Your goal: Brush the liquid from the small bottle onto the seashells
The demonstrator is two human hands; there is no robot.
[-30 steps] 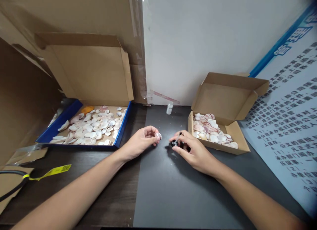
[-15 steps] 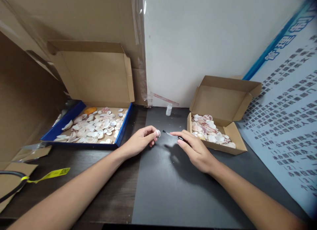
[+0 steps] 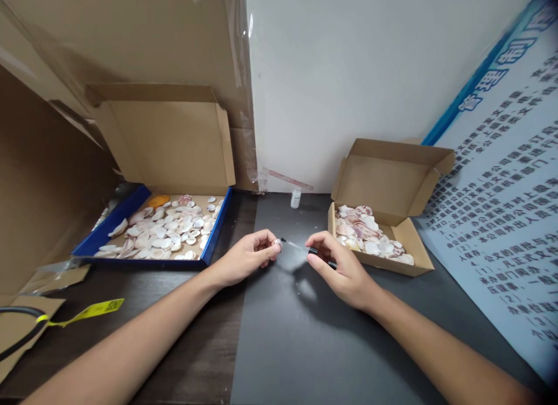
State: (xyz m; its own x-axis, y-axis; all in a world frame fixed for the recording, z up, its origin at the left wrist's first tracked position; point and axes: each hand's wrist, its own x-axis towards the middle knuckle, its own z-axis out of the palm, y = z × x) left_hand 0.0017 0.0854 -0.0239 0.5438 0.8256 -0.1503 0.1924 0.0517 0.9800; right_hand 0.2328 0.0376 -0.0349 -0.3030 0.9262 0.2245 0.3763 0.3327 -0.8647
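Observation:
Between the fingertips of my left hand (image 3: 250,255) is a small seashell (image 3: 278,243), mostly covered by the fingers. My right hand (image 3: 340,268) is closed round the black handle of a small brush (image 3: 312,251), whose clear stem points left. The dark bristle tip is at the shell and seems to touch it. Both hands are raised over the dark grey mat (image 3: 279,347). Beyond them a small clear bottle with a white label (image 3: 296,198) stands near the wall.
At left an open blue-rimmed box (image 3: 148,262) holds many pale shells and an orange one. A smaller open cardboard box (image 3: 418,245) with shells stands at right. A yellow tag (image 3: 93,310) on a black cable lies front left. A printed poster (image 3: 492,219) leans at right.
The brush tip has come closer to the shell and is now at it. My left hand has tilted the shell slightly, and the right fingers have shifted on the handle. The view has moved slightly.

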